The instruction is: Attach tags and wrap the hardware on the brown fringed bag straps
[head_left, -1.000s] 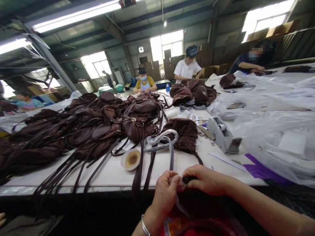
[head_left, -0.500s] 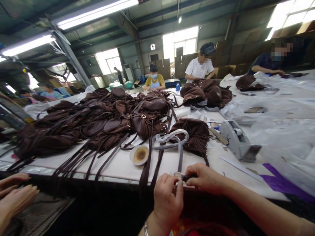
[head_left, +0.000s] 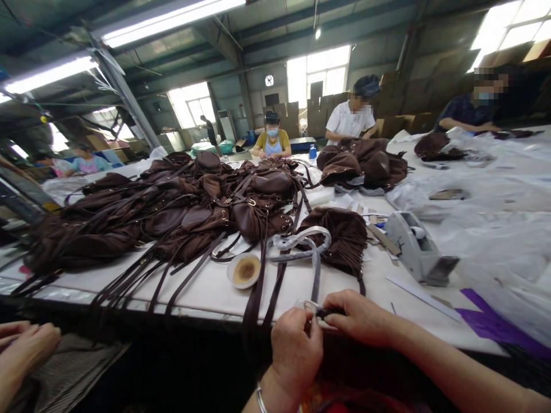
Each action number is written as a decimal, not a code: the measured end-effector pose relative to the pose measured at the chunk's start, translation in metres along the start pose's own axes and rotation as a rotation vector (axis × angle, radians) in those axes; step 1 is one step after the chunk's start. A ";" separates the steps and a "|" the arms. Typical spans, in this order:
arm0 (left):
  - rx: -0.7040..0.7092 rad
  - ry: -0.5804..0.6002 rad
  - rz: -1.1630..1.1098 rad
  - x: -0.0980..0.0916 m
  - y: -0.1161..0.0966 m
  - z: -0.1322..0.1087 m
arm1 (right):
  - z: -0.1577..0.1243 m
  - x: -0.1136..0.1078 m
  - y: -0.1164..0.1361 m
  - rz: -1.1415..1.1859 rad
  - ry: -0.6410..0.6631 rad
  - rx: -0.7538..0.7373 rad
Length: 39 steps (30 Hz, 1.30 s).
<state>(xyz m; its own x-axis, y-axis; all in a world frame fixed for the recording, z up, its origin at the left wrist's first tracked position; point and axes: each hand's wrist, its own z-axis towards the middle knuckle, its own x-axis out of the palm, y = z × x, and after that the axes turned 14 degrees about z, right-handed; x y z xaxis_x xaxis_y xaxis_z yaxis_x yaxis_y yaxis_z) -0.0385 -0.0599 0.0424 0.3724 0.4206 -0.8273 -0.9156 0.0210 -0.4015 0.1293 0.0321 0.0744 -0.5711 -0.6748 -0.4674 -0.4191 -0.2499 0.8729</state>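
Observation:
At the table's near edge, my left hand (head_left: 297,341) is closed in a pinch on the end of a strap (head_left: 316,275) wrapped in clear plastic. My right hand (head_left: 359,318) meets it from the right, thumb and fingers closed on a short dark piece at that same strap end. A pale, shiny bit, perhaps a buckle under plastic, shows between the two hands; its details are too small to tell. Beyond them the strap loops over the white tabletop (head_left: 340,281), beside a dark brown fringed bag (head_left: 338,238).
A heap of brown bags (head_left: 185,212) with long straps fills the left and middle. Nearby are a shallow bowl (head_left: 244,271), a grey tape dispenser (head_left: 417,246), purple material (head_left: 495,321) and plastic sheeting (head_left: 508,246). A co-worker's hands (head_left: 30,350) are at lower left; other people work behind.
My hands stay together at the strap end, with only a slight shift of the fingers. The co-worker's hands at left have drawn closer together and moved a little left.

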 end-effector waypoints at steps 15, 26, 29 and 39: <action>0.055 0.068 0.017 0.007 -0.007 -0.003 | -0.006 0.028 -0.023 -0.659 -0.093 -0.226; 0.274 0.034 0.127 0.013 -0.016 -0.009 | -0.006 0.011 -0.012 0.096 -0.151 0.037; 0.164 0.091 0.002 0.016 -0.013 -0.007 | -0.009 0.004 -0.015 0.170 -0.052 0.001; -0.121 0.245 -0.055 0.028 -0.001 -0.007 | -0.018 0.002 -0.046 -0.431 -0.091 -0.187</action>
<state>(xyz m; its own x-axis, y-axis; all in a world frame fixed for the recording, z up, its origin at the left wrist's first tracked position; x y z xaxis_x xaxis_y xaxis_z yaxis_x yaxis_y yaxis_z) -0.0259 -0.0546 0.0164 0.4598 0.1892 -0.8676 -0.8740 -0.0767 -0.4799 0.1605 0.0293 0.0354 -0.4360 -0.4212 -0.7953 -0.5017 -0.6199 0.6034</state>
